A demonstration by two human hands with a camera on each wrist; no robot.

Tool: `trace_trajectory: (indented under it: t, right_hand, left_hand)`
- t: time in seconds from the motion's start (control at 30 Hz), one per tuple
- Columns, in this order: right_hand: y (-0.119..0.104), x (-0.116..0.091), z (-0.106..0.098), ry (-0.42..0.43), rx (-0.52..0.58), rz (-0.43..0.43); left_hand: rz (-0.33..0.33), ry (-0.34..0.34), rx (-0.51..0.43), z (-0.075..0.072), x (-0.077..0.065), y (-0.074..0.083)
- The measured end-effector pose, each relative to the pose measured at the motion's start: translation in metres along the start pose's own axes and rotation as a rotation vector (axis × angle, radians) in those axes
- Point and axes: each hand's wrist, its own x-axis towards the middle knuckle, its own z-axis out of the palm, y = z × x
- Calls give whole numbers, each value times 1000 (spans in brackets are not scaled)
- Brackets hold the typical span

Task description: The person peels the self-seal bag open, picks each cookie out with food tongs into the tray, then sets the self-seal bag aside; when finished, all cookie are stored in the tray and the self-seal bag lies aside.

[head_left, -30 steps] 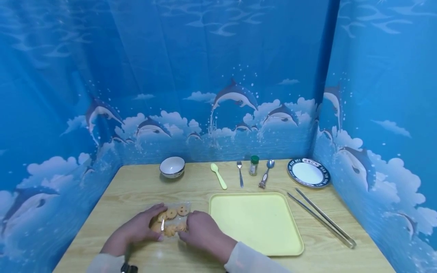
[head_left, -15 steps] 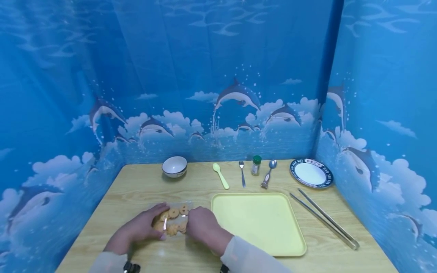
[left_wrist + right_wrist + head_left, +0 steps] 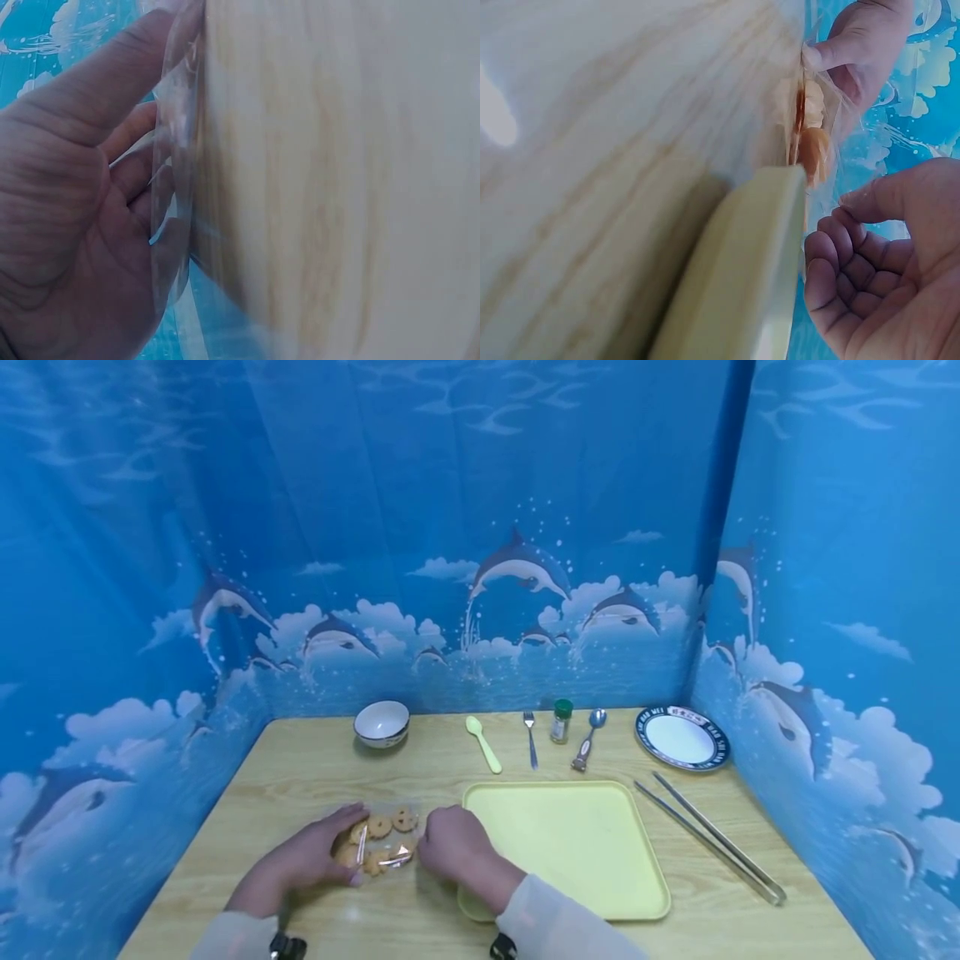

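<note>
A clear bag [image 3: 386, 842] of cookies [image 3: 380, 827] lies on the front left of the desk [image 3: 300, 768]. The left hand [image 3: 311, 858], thumb and fingers set wide, holds its left edge; the right hand [image 3: 456, 845], fingers curled narrow, pinches its right edge, reaching across the left edge of the tray [image 3: 570, 852]. A broad bare strip separates bag and bowl [image 3: 382, 725]. Tongs [image 3: 720, 841] lie between the tray and the desk's right edge.

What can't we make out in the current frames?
Leftmost cookies: head, partly behind the left hand.
Whether the right hand pinches the clear cookie bag: head, fingertips hidden by the hand itself; right wrist, film too faint.
Yellow tray, left edge: head, partly behind the right hand.
Green-capped jar, label text: head, too small.
</note>
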Motion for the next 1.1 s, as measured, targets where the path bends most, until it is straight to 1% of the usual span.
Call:
trace_trajectory:
  t: [0.13,0.2,0.3,0.4,0.53,0.67,0.9,1.03,1.1]
  right_hand:
    - [1,3,0,-24,28,-7]
    - [0,5,-1,-61,62,11]
    - [-3,9,-4,-94,99,39]
    - [-8,14,-8,-91,123,60]
    - [-13,24,-9,-54,94,83]
    - [-15,35,-5,-55,36,110]
    - [-14,45,6,-54,-51,102]
    - [-12,45,5,-46,-25,142]
    - [-10,45,4,-45,12,169]
  left_hand:
    - [-9,-1,3,-2,0,1]
    - [-14,-2,0,-3,1,2]
    - [-29,-5,-3,-3,1,2]
    - [-39,-4,2,-2,2,2]
    - [-44,-7,5,-1,5,2]
    - [-47,-18,4,1,7,2]
    - [-47,-22,5,1,4,4]
    - [-70,-19,-3,-1,2,6]
    - [-75,-19,0,-3,0,5]
